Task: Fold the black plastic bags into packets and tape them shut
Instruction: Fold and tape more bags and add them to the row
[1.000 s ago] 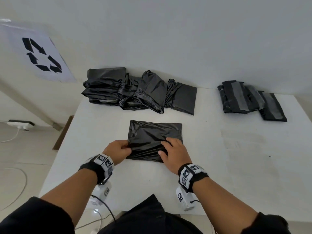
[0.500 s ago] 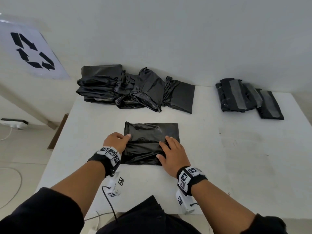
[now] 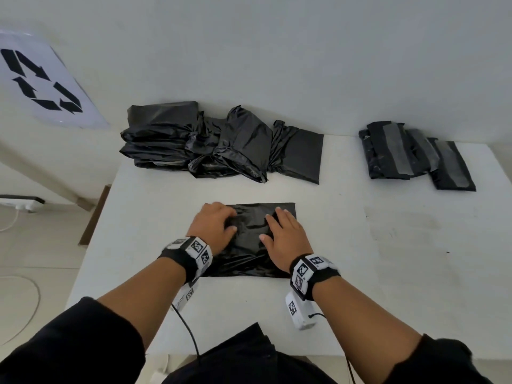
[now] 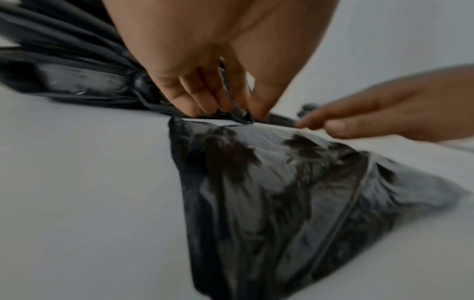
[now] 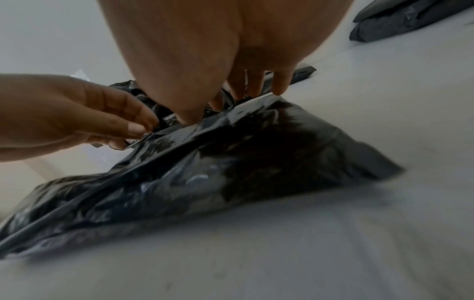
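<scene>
Here, from the head view, a black plastic bag (image 3: 250, 241) lies flat near the middle of the white worktop (image 3: 388, 273), and both hands rest on it side by side: the left hand (image 3: 214, 227) over its left part with fingers curled into the plastic, the right hand (image 3: 282, 235) over its right part with fingers spread forward. Farther back, against the wall, sits a heap of unfolded bags (image 3: 221, 142), and well apart to the right lie the taped packets (image 3: 412, 156), each with a grey strip along it. A sheet with a recycling sign (image 3: 41, 81) hangs on the wall to the left. In the left wrist view, the left hand (image 4: 218, 81) pinches a bunched fold at the bag's (image 4: 282, 192) far edge between thumb and fingertips, while the right hand (image 4: 384, 113) reaches in with fingers nearly straight. In the right wrist view, the right hand (image 5: 231, 60) presses extended fingers onto the bag's (image 5: 218, 162) upper edge, gripping nothing, and the left hand (image 5: 89, 115) nips the plastic just beside it.
</scene>
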Motion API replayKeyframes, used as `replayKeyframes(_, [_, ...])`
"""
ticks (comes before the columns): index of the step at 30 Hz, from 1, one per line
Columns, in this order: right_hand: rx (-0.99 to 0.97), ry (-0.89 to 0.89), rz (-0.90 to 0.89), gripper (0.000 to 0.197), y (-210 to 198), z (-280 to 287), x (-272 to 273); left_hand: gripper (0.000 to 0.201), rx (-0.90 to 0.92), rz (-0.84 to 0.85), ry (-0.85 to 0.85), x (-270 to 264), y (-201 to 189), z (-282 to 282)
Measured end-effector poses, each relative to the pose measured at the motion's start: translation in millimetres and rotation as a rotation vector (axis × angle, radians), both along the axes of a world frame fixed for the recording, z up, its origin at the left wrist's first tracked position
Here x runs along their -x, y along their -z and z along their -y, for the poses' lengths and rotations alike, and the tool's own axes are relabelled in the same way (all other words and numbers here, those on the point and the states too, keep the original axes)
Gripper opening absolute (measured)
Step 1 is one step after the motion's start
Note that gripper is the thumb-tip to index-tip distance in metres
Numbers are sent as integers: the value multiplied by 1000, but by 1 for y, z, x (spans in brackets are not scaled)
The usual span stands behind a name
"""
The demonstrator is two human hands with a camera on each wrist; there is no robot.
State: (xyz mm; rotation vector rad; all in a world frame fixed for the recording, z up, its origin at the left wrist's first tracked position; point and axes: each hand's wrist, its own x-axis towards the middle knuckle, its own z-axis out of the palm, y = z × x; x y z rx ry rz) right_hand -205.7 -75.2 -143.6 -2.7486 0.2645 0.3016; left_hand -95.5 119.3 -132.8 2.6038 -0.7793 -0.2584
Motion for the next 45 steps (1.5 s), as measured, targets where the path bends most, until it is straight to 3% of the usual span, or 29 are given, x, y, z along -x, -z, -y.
replayKeyframes(2, [3, -16, -80, 66, 1, -1, -8, 61, -172, -33, 134, 4, 7, 2])
replayKeyframes(4, [5, -29, -105, 68, 4, 0, -10, 76, -305, -73, 132, 3, 16, -7])
replayKeyframes(9, [-2, -52, -98, 68, 10, 6, -6, 85, -476, -91, 12, -10, 24, -38])
replayKeyframes(12, [-22, -8, -24, 64, 10, 4, -7, 73, -348, -67, -26, -17, 22, -44])
replayKeyframes(15, [31, 34, 157, 54, 7, -3, -4, 66, -320, -9, 208, -14, 19, -43])
replayKeyframes(17, [119, 21, 205, 52, 4, -11, 1, 64, -390, -38, 240, -9, 19, -43])
replayKeyframes(22, [234, 52, 66, 60, -5, -23, 7, 58, -352, 25, 95, -3, 19, -51])
replayKeyframes(26, [278, 65, -80, 51, -16, -25, -1, 49, -316, 169, 119, 8, 15, -62])
replayKeyframes(29, [307, 98, -152, 52, -20, -24, -12, 52, -289, 139, 215, 26, 7, -62])
replayKeyframes(34, [156, -63, -151, 66, -12, -30, -14, 40, -95, 101, 209, 40, 2, -52])
replayKeyframes(37, [43, -151, -46, 59, -11, -31, -11, 25, 38, 160, 178, 43, 3, -42])
replayKeyframes(41, [18, -63, 51, 48, -13, -28, 4, 73, -178, 14, 221, 45, 5, -23])
replayKeyframes(45, [96, -99, -112, 61, -5, -8, 28, 89, -465, -74, 234, 50, 8, -18])
